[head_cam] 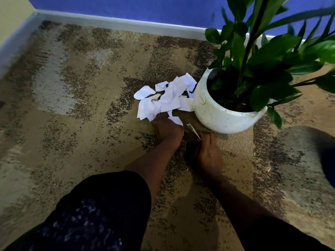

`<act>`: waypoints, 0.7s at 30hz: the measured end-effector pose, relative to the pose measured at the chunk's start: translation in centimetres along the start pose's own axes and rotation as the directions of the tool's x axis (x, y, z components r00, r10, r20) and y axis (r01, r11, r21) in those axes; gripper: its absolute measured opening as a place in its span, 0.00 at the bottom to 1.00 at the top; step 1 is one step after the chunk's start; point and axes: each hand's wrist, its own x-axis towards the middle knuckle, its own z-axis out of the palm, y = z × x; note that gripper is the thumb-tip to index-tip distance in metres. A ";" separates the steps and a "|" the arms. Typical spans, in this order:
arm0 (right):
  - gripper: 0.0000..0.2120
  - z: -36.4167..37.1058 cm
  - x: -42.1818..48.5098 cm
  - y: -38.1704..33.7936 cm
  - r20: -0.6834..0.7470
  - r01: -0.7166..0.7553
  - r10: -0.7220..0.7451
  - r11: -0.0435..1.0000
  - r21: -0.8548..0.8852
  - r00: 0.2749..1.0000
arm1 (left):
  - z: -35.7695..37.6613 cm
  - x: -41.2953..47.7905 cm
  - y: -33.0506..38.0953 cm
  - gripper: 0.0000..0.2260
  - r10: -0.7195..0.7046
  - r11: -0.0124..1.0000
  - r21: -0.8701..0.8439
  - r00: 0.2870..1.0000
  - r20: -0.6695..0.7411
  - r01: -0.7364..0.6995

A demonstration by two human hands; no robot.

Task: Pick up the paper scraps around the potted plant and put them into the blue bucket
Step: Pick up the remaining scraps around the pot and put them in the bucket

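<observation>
The leaves of the potted plant (268,51) ran off the top and the right side, and they hid the soil in the white pot (217,115). A dark blue shape (328,160) at the right edge was cut off and blurry, so I could not tell what it was. My left hand (167,130) had its fingers curled under it, out of sight, so I could not tell if it held any paper. It touched the near edge of the pile of paper scraps (166,96), which lay right up against the left side of the pot. My right hand (208,153) was just beside my left one, near the pot, and it pinched one thin scrap (193,130) that stuck up from its fingertips. The floor was a tan carpet (81,124) with dark speckles. Behind it stood a blue wall (126,6) with a pale baseboard (108,19).
</observation>
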 end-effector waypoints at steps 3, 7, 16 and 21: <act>0.24 -0.2 0.0 -0.4 -0.019 0.000 0.001 1.000 0.026 1.000 | -0.9 -0.1 -0.3 0.15 -0.053 0.983 -0.173 0.999 0.001 0.053; 0.28 -0.8 -0.1 -0.7 -0.014 0.022 -0.022 0.999 0.042 1.000 | -1.7 -0.9 -1.5 0.11 -0.105 0.951 -0.290 0.994 0.027 0.108; 0.14 -1.6 -0.8 -0.5 0.062 0.019 -0.021 0.999 0.042 0.998 | -6.0 -5.5 -2.1 0.14 -0.112 0.870 -0.447 0.966 0.233 0.209; 0.12 -5.6 -5.3 0.4 0.027 -0.187 0.185 0.975 0.122 0.982 | -6.8 -8.9 -1.0 0.16 -0.036 0.951 -0.288 0.965 0.259 0.113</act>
